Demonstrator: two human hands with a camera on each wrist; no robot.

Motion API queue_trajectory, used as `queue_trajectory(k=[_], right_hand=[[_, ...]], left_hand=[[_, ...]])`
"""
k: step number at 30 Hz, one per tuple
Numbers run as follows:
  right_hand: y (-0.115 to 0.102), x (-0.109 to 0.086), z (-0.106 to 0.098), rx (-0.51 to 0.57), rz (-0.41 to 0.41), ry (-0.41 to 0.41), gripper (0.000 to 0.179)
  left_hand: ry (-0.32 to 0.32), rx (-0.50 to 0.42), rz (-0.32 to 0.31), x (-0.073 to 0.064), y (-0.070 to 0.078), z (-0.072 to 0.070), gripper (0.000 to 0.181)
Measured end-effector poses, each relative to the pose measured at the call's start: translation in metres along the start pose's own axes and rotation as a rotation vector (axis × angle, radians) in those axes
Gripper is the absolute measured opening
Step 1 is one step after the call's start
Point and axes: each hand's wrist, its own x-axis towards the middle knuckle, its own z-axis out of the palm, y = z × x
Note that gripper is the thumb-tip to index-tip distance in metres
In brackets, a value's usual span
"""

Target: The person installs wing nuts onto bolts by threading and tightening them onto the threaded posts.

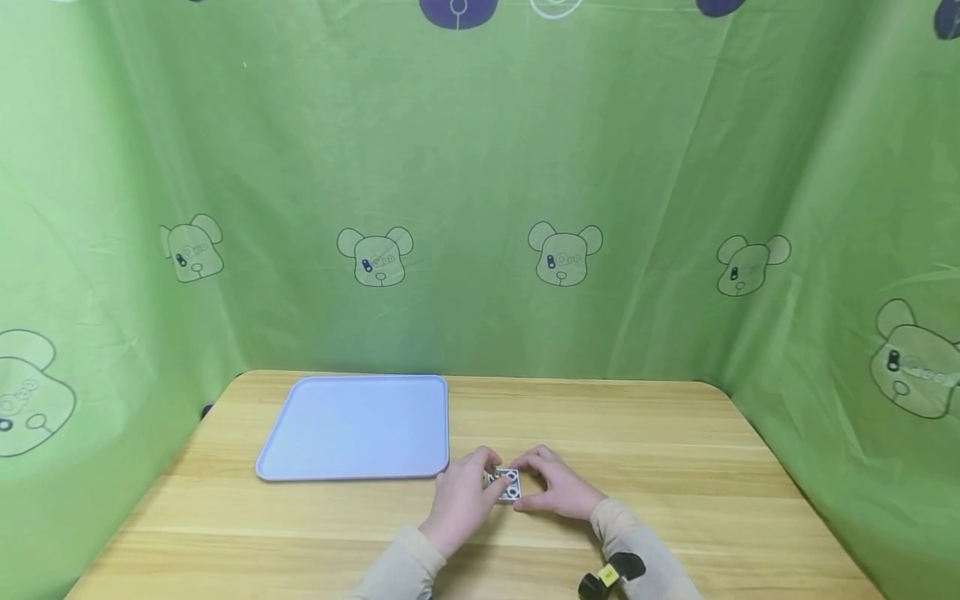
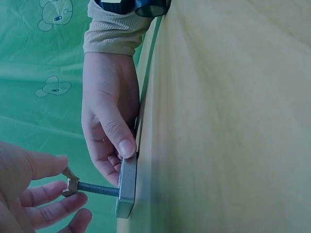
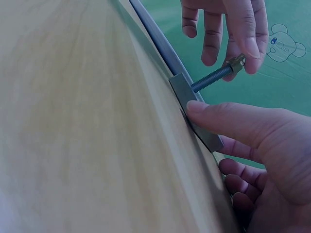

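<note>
A flat grey metal block (image 1: 514,492) lies on the table between the hands, with several ring-like round marks on its top. From it rises a threaded bolt (image 2: 99,189), topped by a brass-coloured wing nut (image 3: 236,63). My left hand (image 1: 459,507) pinches that wing nut between thumb and fingertips, above the block. On the other side, my right hand (image 1: 561,488) grips the block by its edges, its thumb (image 3: 214,114) along one side. In the head view the left fingers hide part of the block and most of the bolt.
A pale blue tray (image 1: 360,429) stands at the back left of the wooden table (image 1: 637,433), close to the left hand. A green printed curtain (image 1: 480,167) surrounds the table at the back and sides. A black-and-yellow device (image 1: 609,575) sits at the right sleeve.
</note>
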Motion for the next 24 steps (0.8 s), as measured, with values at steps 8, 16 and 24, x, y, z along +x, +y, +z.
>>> queue_trajectory(k=[8,16,24], right_hand=[[0.001,0.0,0.001,-0.021,-0.006,0.005,0.056],[0.0,0.0,0.0,-0.007,-0.007,-0.002,0.057],[0.0,0.001,0.0,0.006,0.014,-0.009,0.057]], left_hand=[[-0.075,-0.045,0.057,0.006,-0.008,-0.006,0.026],[-0.224,-0.225,0.073,0.014,-0.02,-0.01,0.027],[-0.334,-0.347,0.095,0.019,-0.03,-0.015,0.029]])
